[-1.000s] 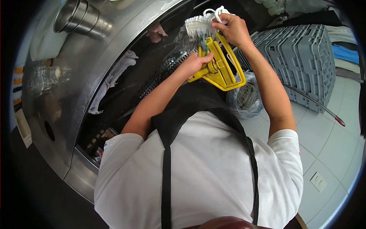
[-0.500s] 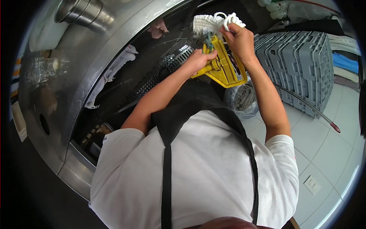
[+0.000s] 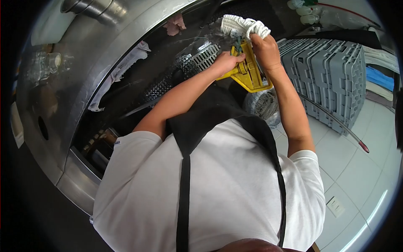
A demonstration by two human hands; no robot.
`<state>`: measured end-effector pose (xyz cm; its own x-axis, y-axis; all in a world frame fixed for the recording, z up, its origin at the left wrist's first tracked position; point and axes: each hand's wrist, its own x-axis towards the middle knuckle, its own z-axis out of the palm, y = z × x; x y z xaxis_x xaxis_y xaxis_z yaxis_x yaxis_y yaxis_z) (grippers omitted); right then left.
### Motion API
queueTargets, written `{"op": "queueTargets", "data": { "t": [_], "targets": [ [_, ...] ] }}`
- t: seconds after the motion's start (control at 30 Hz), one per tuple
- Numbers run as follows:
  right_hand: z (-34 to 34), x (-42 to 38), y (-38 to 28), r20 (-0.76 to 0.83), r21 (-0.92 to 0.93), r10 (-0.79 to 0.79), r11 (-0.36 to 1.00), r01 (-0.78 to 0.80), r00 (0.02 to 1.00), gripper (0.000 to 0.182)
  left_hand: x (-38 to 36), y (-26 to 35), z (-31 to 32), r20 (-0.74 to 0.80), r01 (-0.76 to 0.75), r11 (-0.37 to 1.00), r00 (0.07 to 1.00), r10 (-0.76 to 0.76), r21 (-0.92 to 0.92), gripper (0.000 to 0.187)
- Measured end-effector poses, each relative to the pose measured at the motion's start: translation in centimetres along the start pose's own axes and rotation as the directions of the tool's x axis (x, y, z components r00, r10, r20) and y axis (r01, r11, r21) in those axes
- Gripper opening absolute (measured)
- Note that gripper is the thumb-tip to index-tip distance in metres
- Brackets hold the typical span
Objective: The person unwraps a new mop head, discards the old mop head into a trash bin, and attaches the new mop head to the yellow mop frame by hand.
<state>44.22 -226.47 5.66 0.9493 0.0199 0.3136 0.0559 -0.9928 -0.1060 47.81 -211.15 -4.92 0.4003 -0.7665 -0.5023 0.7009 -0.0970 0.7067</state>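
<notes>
My left hand [image 3: 228, 63] is closed around a yellow plastic mop clamp [image 3: 252, 80], its thumb lying over the frame near the round adjusting knob. A white string mop head [image 3: 236, 26] is at the clamp's far end. My right hand [image 3: 265, 51] grips a bunch of the mop's white cords, with its fingers curled into them. A greenish tie or strip [image 3: 238, 43] shows between the clamp and the mop head. Just below the clamp stands a bucket lined with clear plastic [image 3: 263, 105], with grey mop strands inside.
Stacked grey plastic crates [image 3: 325, 80] stand to the right, with a thin metal pole [image 3: 336, 113] slanting in front of them. A steel counter [image 3: 79, 84] curves along the left. A floor drain grate [image 3: 205, 58] and a pink rag [image 3: 174, 24] lie on the dark floor.
The right hand has drawn lower and turned; the cord loops that stood up above it are now gathered at its fingers. Mop head and clamp have shifted slightly to the right.
</notes>
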Motion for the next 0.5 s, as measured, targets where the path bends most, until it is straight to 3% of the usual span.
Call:
{"op": "queueTargets", "data": {
  "t": [0.07, 0.23, 0.33, 0.4, 0.43, 0.5],
  "targets": [
    [0.0, 0.3, 0.3, 0.223, -0.096, 0.095, 0.993, -0.075, 0.970, 0.015, 0.1, -0.1, 0.3, 0.006, 0.016, 0.998, 1.000, -0.017, 0.061, 0.034],
    [0.0, 1.8, 1.4, 0.358, 0.094, 0.179, 0.970, -0.226, 0.917, 0.015, 2.2, -2.1, 0.4, -0.018, 0.036, 0.993, 0.999, -0.035, 0.108, 0.037],
    [-0.3, 1.6, 0.9, 0.377, 0.035, 0.218, 0.968, -0.249, 0.900, 0.020, 2.7, -2.8, 0.2, -0.052, 0.008, 0.989, 0.999, 0.000, 0.149, 0.042],
    [0.7, 0.9, 2.2, 0.255, -0.017, 0.289, 0.956, -0.294, 0.923, 0.018, 3.6, -3.1, -0.2, -0.054, 0.045, 0.971, 0.998, -0.033, 0.234, 0.038],
    [1.0, 0.9, 3.0, 0.222, -0.032, 0.326, 0.944, -0.328, 0.919, 0.018, 2.2, -1.5, 0.5, -0.015, 0.036, 0.987, 0.999, -0.034, 0.156, 0.041],
    [1.1, 0.6, 2.9, 0.157, 0.063, 0.460, 0.879, -0.474, 0.874, 0.023, 2.6, -1.8, 0.6, -0.052, 0.061, 0.984, 0.997, -0.053, 0.170, 0.041]
  ]
}}
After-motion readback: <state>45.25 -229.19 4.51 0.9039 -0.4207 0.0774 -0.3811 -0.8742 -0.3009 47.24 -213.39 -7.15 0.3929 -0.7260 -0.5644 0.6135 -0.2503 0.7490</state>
